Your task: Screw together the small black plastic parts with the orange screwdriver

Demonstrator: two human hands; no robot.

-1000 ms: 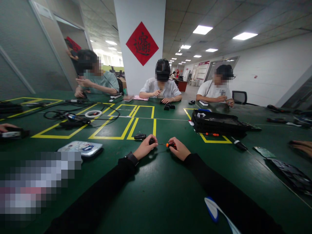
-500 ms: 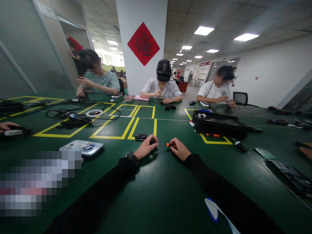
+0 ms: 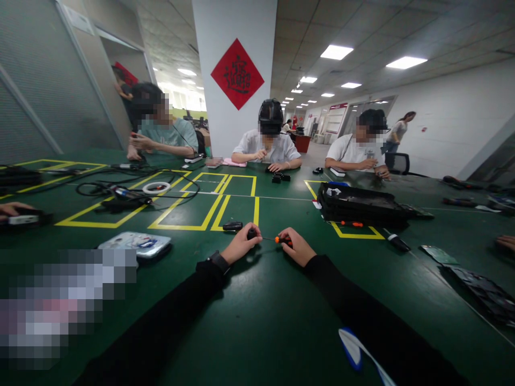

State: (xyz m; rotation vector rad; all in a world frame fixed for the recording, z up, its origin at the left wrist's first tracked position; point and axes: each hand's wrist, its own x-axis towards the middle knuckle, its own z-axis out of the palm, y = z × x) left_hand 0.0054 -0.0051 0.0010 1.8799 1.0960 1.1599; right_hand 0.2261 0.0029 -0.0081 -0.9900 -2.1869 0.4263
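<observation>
Two things sit over the counter: fingers of the right hand clamp a screwdriver, aimed at nine o'clock, and fingers of the left hand pinch a small black piece. The screwdriver should feel light and stiff (hold its fat handle).

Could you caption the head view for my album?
Left hand holds a black part; right hand points an orange-and-black screwdriver toward it.

The screwdriver is orange and black, the table green.
</observation>
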